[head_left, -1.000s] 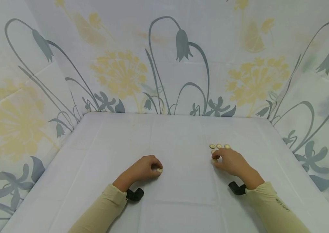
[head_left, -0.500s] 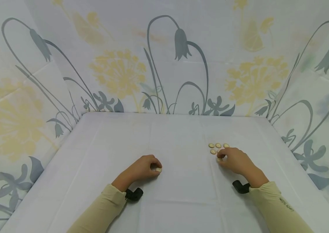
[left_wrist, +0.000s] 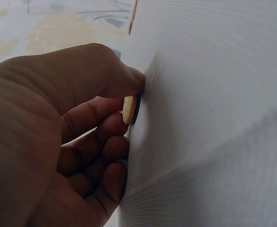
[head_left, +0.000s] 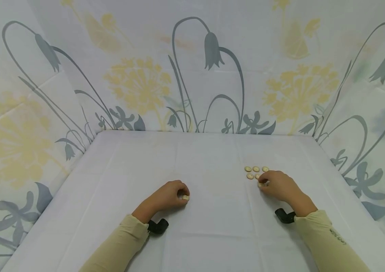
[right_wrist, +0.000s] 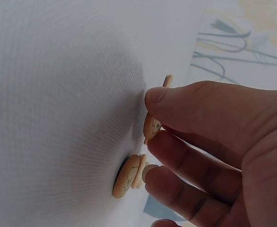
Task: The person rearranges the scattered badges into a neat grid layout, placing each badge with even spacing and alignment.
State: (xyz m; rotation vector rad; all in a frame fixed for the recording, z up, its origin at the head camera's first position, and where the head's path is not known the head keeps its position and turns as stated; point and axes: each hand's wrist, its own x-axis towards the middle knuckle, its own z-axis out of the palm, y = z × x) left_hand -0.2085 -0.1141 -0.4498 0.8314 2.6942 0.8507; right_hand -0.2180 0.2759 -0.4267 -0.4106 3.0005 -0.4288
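Note:
My left hand (head_left: 168,196) pinches a small round wooden disc (head_left: 185,197) between thumb and index finger; in the left wrist view that disc (left_wrist: 129,109) stands on edge against the cloth, its other fingers curled beneath. On the right, my right hand (head_left: 281,187) pinches another wooden disc (right_wrist: 152,125) with a line drawing on its face, held close to the cloth. Just beyond its fingertips lie several matching discs (head_left: 256,169) in two short rows, partly covered by the hand. In the right wrist view a drawn-on disc (right_wrist: 126,177) rests beside the curled fingers.
A white cloth covers the table (head_left: 213,226). Flower-printed fabric (head_left: 192,75) rises at the back and both sides. Black curved pieces, one at the left wrist (head_left: 158,226) and one at the right wrist (head_left: 284,216), stick out near the sleeve cuffs.
My right hand has moved right and slightly away from me with its disc, uncovering more of the second row. The left hand keeps its place and its pinch.

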